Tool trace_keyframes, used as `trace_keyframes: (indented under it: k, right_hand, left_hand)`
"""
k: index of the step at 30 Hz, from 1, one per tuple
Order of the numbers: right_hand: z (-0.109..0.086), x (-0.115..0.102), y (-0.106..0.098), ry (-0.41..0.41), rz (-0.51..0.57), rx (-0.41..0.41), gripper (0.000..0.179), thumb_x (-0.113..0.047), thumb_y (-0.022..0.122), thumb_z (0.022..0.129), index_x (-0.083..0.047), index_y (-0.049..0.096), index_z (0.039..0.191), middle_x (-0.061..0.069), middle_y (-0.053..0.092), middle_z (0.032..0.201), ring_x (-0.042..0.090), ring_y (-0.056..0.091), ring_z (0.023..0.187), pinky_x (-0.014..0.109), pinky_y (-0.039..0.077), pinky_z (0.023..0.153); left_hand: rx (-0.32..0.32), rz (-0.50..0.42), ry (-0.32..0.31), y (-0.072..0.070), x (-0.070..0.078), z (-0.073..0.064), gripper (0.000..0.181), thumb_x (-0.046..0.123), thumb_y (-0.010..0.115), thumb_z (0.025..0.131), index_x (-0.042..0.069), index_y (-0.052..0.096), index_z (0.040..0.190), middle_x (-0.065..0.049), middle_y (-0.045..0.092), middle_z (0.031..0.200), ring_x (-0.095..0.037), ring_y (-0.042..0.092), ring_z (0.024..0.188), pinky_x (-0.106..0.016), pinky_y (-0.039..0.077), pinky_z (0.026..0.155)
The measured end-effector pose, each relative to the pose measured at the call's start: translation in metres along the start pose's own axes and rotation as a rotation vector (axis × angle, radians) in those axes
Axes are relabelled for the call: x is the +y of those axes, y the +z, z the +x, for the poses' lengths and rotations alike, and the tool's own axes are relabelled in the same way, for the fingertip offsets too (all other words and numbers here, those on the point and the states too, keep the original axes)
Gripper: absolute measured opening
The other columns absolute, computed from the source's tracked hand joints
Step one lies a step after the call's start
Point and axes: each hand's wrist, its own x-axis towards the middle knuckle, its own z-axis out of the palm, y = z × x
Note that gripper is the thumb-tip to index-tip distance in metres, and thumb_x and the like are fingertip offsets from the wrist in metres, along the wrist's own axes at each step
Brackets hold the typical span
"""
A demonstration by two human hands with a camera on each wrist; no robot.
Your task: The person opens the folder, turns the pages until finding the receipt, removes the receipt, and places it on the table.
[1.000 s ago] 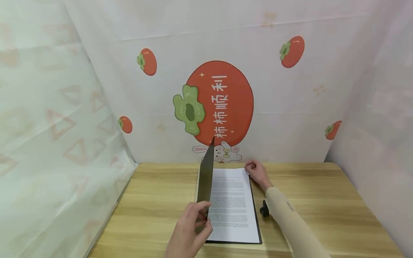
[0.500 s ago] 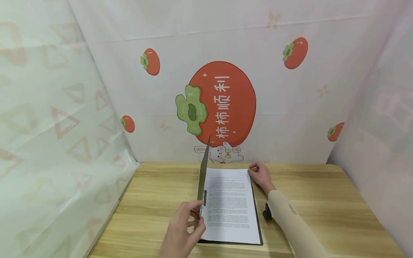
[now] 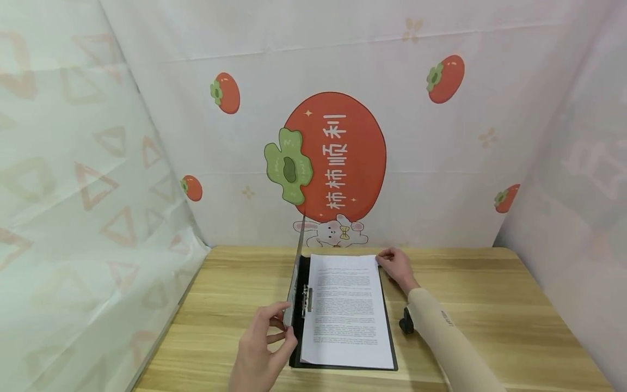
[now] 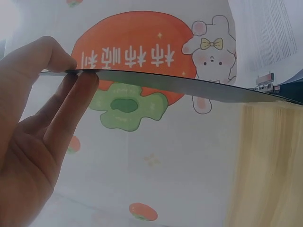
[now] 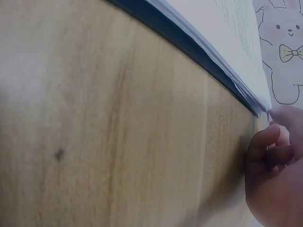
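Observation:
A black clip folder (image 3: 305, 271) lies open on the table, with a stack of printed sheets (image 3: 345, 316) on its base. Along the sheets' left edge sits a metal clip (image 3: 307, 300). The folder's thin cover (image 4: 180, 85) stands nearly upright at the left side. My left hand (image 3: 262, 345) pinches the free edge of this cover between thumb and fingers. At the far right corner of the sheets, my right hand (image 3: 398, 269) pinches the paper corner, with the thumb on top (image 5: 279, 113) and the other fingers curled below.
The wooden table (image 3: 465, 305) extends to both sides of the folder. Behind it hangs a white cloth (image 3: 416, 163) printed with persimmons and a rabbit. Pale sheets of cloth (image 3: 98, 218) enclose the left and right sides. A black wrist camera (image 3: 406, 322) sits under the right sleeve.
The left hand has drawn the cover leftward, from leaning over the sheets to nearly upright, uncovering the clip and the black spine side. The right hand has stayed at the corner.

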Motion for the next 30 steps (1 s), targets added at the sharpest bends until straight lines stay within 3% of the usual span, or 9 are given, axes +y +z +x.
trace_keyframes:
  k: [12,18,23,30]
  right_hand:
    - [-0.002,0.001,-0.006,0.025,0.038,-0.017,0.020,-0.015,0.072,0.099,0.001,0.068,0.111,0.017,0.067,0.104,0.019,0.057,0.074,0.025,0.046,0.062]
    - [-0.004,0.001,-0.010,0.083,0.157,-0.047,0.023,-0.016,0.072,0.100,0.002,0.066,0.114,0.013,0.065,0.097,0.014,0.052,0.060,0.024,0.044,0.051]
    - [-0.006,0.006,-0.013,0.146,0.281,-0.080,0.028,-0.019,0.072,0.101,0.001,0.064,0.119,0.011,0.066,0.096,0.014,0.050,0.054,0.026,0.043,0.047]
    - [-0.006,0.010,-0.013,0.155,0.285,-0.078,0.032,-0.026,0.072,0.102,-0.001,0.065,0.121,0.011,0.066,0.100,0.012,0.049,0.054,0.025,0.043,0.048]
  left_hand:
    - [0.049,0.054,-0.040,-0.009,-0.006,-0.004,0.068,-0.018,0.073,0.074,0.009,0.060,0.135,-0.002,0.061,0.102,-0.008,0.065,0.084,-0.017,0.060,0.066]
    - [0.067,0.060,-0.057,-0.011,-0.009,-0.006,0.064,-0.015,0.073,0.076,0.007,0.061,0.135,-0.003,0.061,0.101,-0.009,0.065,0.082,-0.017,0.060,0.065]
    - [0.075,0.098,-0.081,-0.012,-0.007,-0.007,0.070,-0.018,0.075,0.074,0.011,0.061,0.135,0.003,0.061,0.101,-0.006,0.064,0.082,-0.017,0.059,0.063]
    - [0.091,0.127,-0.098,-0.016,-0.007,-0.008,0.072,-0.020,0.076,0.073,0.013,0.060,0.135,0.005,0.061,0.101,-0.005,0.064,0.081,-0.019,0.060,0.061]
